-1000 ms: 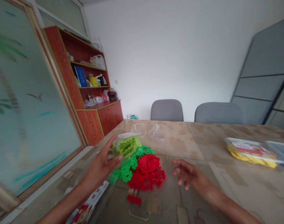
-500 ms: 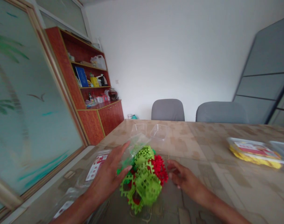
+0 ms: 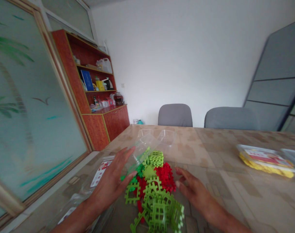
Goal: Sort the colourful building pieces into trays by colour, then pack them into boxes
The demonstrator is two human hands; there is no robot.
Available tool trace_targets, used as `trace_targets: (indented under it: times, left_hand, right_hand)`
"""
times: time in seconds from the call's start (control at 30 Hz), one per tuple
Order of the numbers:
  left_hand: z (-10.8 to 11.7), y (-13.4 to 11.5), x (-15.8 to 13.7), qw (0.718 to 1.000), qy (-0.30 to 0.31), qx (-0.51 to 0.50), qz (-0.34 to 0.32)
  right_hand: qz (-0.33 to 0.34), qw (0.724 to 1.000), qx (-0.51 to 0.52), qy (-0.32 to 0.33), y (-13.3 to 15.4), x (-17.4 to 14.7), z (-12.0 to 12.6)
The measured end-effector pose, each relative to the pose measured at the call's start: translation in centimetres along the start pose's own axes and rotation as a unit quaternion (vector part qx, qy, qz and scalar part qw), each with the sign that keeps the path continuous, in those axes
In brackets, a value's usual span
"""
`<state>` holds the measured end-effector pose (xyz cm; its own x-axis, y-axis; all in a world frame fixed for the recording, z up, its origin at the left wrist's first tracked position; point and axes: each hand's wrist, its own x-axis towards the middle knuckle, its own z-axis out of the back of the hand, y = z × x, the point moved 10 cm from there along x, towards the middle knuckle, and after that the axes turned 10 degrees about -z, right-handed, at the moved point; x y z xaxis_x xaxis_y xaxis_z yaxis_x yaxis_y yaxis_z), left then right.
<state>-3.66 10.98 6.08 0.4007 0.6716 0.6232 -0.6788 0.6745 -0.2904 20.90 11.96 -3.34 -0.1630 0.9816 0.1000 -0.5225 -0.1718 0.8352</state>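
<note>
My left hand (image 3: pixel 112 176) grips a clear plastic box (image 3: pixel 144 147), tilted over the pile, fingers on its far side and thumb nearer me. Beneath and in front of it lie light-green interlocking plastic pieces (image 3: pixel 159 208), spilling toward me. Red interlocking pieces (image 3: pixel 165 176) form a clump on the pile's right side, and darker green ones (image 3: pixel 139 170) show close to my left thumb. Just right of the red clump is my right hand (image 3: pixel 189 184), its fingers loosely curled and apart, with nothing in it.
Two clear tubs (image 3: pixel 167 137) stand farther back on the patterned table (image 3: pixel 205 155). At right sits a lidded box of yellow pieces (image 3: pixel 266 161). Labelled clear packaging (image 3: pixel 99 171) lies left, partly behind my left arm. Grey chairs (image 3: pixel 175 115) line the far edge.
Light-green pieces have tumbled out toward me and spread across the near side of the pile. My left hand and the box stay nearly in place; my right hand has shifted slightly right.
</note>
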Motion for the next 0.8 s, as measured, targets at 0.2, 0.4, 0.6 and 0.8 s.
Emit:
trace_targets:
  times: [0.2,0.4,0.6,0.8]
  left_hand:
    - [2.6,1.5,0.5,0.982,-0.110,-0.124,0.091]
    - [3.2,2.7,1.0,0.940,-0.174,-0.261,0.136]
    - [2.1,3.1,1.1,0.901,-0.184,-0.350,0.178]
    - [0.0,2.9,1.5,0.866,-0.170,-0.419,0.217]
  right_hand:
    - [0.112,0.984,-0.130,0.042,2.5,-4.8,-2.0]
    - [0.133,0.963,-0.220,0.081,0.5,-5.3,-5.6]
    - [0.111,0.971,-0.201,0.069,2.6,-2.2,-6.0]
    - [0.132,0.968,-0.206,0.048,4.4,1.5,-7.4]
